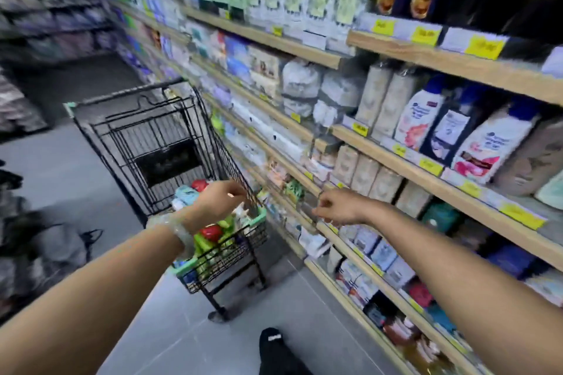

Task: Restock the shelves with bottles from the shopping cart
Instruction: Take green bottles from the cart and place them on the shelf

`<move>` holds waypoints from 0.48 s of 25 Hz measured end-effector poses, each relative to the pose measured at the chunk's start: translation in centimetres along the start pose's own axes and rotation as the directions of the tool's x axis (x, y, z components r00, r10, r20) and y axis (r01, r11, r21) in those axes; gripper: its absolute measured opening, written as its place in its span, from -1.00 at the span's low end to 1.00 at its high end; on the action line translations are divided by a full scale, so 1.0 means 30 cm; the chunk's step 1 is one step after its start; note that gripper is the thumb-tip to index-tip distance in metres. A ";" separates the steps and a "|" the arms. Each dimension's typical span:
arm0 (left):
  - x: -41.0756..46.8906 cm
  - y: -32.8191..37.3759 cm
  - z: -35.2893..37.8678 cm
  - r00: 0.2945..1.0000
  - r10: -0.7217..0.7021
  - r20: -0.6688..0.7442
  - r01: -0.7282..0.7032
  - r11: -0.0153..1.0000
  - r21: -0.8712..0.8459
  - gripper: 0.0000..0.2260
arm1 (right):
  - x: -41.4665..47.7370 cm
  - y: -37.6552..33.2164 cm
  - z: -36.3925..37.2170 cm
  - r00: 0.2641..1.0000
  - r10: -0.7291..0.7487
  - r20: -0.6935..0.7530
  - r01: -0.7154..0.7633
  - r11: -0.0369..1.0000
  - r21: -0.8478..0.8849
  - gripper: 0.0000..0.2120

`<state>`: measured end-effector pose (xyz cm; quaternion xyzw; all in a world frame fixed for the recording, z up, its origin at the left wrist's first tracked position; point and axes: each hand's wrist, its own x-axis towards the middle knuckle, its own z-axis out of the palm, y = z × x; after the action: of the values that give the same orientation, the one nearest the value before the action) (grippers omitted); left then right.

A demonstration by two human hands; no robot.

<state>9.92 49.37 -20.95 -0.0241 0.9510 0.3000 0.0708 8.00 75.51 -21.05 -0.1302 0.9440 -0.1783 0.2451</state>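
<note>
A black wire shopping cart (143,143) with mint-green trim stands in the aisle beside the shelves. Several bottles (213,234) lie in its basket, green and white ones with red caps. My left hand (217,202) hovers over the basket, fingers bent downward; no bottle shows in it. My right hand (336,207) is stretched toward the edge of a lower shelf (341,240), fingers loosely curled and holding nothing. White and blue shampoo bottles (420,119) stand on a shelf up at the right. The whole frame is motion-blurred.
Wooden-edged shelves (426,52) full of packs and bottles run along the right, with yellow price tags. Dark shelving (45,9) lines the far left. A grey bag (54,246) lies on the floor at left. My black shoe (271,344) is on the grey tiles.
</note>
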 end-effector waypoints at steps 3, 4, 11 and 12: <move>0.123 -0.204 -0.099 0.991 -0.130 -0.037 0.130 0.991 0.006 -0.82 | 0.272 -0.096 -0.006 0.997 -0.034 0.066 0.036 0.999 -0.029 -0.68; 0.172 -0.268 -0.134 0.983 -0.176 -0.047 0.176 0.984 0.011 -0.83 | 0.366 -0.129 -0.010 0.996 -0.041 0.081 0.042 0.999 -0.007 -0.67; 0.420 -0.575 -0.226 0.926 -0.377 0.027 0.369 0.917 0.151 -0.79 | 0.875 -0.282 0.012 0.980 -0.072 0.187 0.062 0.996 0.059 -0.74; 0.435 -0.607 -0.213 0.921 -0.387 0.052 0.375 0.914 0.156 -0.78 | 0.933 -0.295 0.028 0.973 -0.068 0.220 0.058 0.997 0.052 -0.76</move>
<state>-2.15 30.74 -28.05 -0.1915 0.9434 0.2123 0.1683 -13.86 57.97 -29.83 -0.1735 0.9020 -0.1918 0.3458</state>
